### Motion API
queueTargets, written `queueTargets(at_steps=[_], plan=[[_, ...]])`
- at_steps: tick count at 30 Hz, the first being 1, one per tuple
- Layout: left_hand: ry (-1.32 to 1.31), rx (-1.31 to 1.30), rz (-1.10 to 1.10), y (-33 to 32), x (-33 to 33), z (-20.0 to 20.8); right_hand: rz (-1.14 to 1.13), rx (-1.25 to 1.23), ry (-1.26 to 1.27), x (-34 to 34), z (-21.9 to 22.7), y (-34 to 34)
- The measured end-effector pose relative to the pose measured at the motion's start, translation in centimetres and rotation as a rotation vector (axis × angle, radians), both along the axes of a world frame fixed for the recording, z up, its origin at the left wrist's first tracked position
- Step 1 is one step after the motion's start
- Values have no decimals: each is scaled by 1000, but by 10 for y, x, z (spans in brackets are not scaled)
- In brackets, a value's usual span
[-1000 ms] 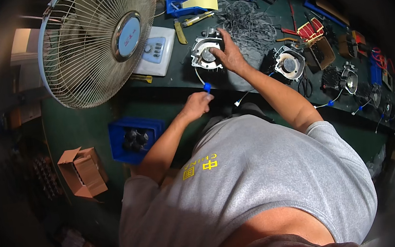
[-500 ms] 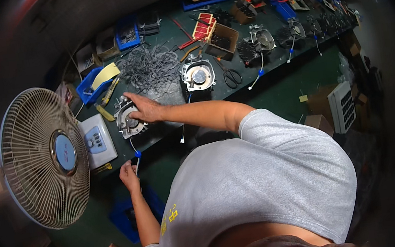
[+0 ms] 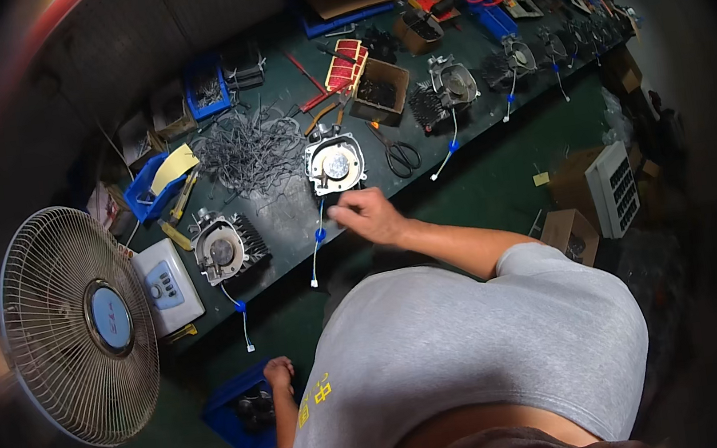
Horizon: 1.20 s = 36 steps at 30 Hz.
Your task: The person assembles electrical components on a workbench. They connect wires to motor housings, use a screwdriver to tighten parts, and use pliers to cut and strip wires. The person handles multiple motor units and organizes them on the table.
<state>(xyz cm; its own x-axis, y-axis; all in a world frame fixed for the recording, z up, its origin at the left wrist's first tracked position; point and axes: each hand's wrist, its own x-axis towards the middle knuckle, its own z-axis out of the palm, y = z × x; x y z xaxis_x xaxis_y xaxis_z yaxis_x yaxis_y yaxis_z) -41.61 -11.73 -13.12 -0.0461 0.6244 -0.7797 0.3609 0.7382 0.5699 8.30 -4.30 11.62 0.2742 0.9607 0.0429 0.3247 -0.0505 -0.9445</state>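
We have the middle housing (image 3: 335, 166) as landmark: silver, open face up, set near the front edge of the bench (image 3: 287, 243). Its white-tipped lead (image 3: 318, 259) hangs over that edge. Green floor runs below the edge, in front of the housing.

Right hand (image 3: 368, 216) is at the housing's front side, fingers curled in; we can't tell whether they grip the housing or its lead. Left hand (image 3: 279, 372) is well below-left of the housing, next to the blue bin (image 3: 224, 415), fingers loosely bent; we can't tell if anything's in them.

Writing: we see yellow lettering on the grey shirt (image 3: 471, 335), below the housing, and a small mark on the fan (image 3: 81, 330) hub, too small to read.

Around the housing: fan far left, second housing (image 3: 220, 250) nearer left, grey strand tangle (image 3: 251, 152) upper left, scissors (image 3: 402, 158) just right, open carton (image 3: 385, 113) upper right.
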Motion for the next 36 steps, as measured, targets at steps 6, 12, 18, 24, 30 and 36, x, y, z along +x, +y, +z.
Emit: queueTargets(at_steps=[6, 12, 18, 24, 30, 36], plan=[[292, 172, -397, -51, 11, -29, -81, -84, -88, 95, -36, -87], [19, 98, -334, -48, 99, -18, 25, -165, -156, 193, -64, -173], [88, 240, -482, -2, 183, -19, -194, -656, -250, 281, -132, -288], [49, 148, -581, 22, 229, -11, -355, -1047, -314, 297, -225, -442], [32, -37, -828, 46, 256, -28, -666, -1198, 115, 230, -224, -514], [128, -264, -1067, 47, 281, -71, -579, -977, -129, 153, -215, -587]])
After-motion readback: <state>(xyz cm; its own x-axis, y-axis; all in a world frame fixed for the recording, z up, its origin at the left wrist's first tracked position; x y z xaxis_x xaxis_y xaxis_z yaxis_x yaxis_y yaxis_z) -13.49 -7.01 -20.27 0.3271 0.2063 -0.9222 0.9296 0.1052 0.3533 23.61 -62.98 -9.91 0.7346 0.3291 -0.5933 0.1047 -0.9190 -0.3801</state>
